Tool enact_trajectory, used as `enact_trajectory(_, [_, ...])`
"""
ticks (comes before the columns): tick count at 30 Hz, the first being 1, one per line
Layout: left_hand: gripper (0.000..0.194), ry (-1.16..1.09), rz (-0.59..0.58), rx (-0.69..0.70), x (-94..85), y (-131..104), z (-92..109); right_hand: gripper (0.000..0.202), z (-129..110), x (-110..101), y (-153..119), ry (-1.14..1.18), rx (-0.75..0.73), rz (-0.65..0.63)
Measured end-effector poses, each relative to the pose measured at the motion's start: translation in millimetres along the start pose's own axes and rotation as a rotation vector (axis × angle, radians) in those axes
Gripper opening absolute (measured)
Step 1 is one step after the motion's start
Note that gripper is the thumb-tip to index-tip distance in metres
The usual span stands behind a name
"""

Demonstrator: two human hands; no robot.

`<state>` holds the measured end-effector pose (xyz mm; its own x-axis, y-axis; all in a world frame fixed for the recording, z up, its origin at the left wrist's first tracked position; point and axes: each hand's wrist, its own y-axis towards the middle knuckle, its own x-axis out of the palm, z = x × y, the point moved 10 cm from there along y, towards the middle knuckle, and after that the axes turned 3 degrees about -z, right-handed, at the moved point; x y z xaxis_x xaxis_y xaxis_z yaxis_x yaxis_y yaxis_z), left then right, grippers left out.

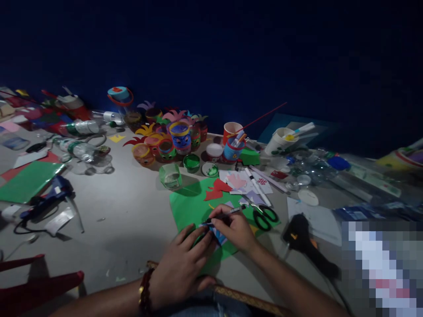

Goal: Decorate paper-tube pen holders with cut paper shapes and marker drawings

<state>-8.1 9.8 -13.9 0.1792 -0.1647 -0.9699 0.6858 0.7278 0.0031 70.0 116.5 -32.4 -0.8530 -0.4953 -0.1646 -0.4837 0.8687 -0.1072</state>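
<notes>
My right hand (235,226) pinches a slim pen (233,212), its tip down at a small blue paper piece (218,235). My left hand (188,259) lies flat with its fingers stretched over the near-left side of that piece, partly hiding it. Beneath both hands spreads a green sheet (185,202). Red paper scraps (218,188) rest on the sheet beyond my hands. Just right of my right hand are black-handled scissors (264,215), their blades pointing away to the left.
Decorated cups (180,140) cluster at the back, near an open green paint jar (191,163). A black glue gun (302,240) lies on the right, a blue glue gun (53,193) on the left. Plastic bottles (79,149) lie at the left; a white cup (279,141) stands back right.
</notes>
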Motion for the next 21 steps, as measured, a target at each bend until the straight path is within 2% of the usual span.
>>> enact_trajectory(8, [0.071, 0.006, -0.02, -0.014, 1.8, -0.2, 0.2, 0.006, -8.0, -0.8, 0.2, -0.083, -0.044, 0.007])
enact_trajectory(21, [0.069, 0.0, -0.019, -0.017, 2.6, -0.8, -0.6, 0.006, -3.2, 2.5, 0.1, -0.147, -0.053, -0.016])
